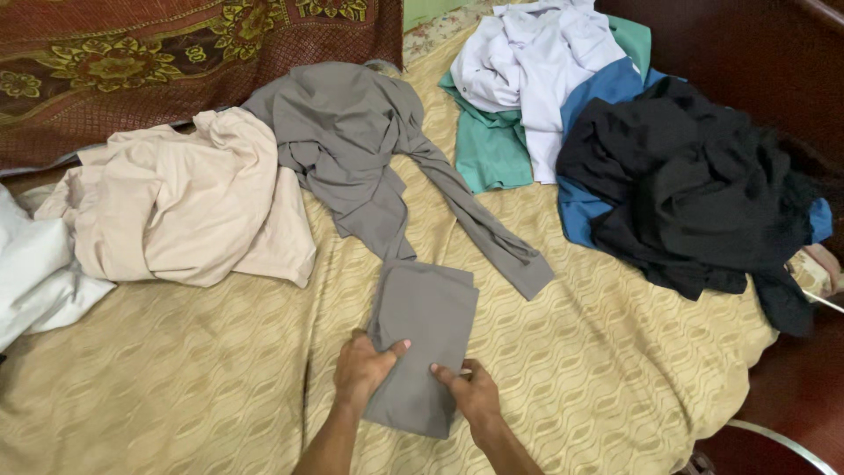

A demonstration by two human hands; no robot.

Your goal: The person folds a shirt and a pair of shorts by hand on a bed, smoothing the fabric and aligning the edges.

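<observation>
The person's left hand (362, 369) and right hand (473, 394) each pinch the near end of a folded grey cloth (420, 343) lying on the tan patterned bedspread (193, 369), fingers closed on its edges. To fold it well, the corners should stay square and the fabric be smoothed flat. A loose grey garment (352, 141) lies just beyond, seemingly touching it. No packages, labels or signs show among the clothes.
</observation>
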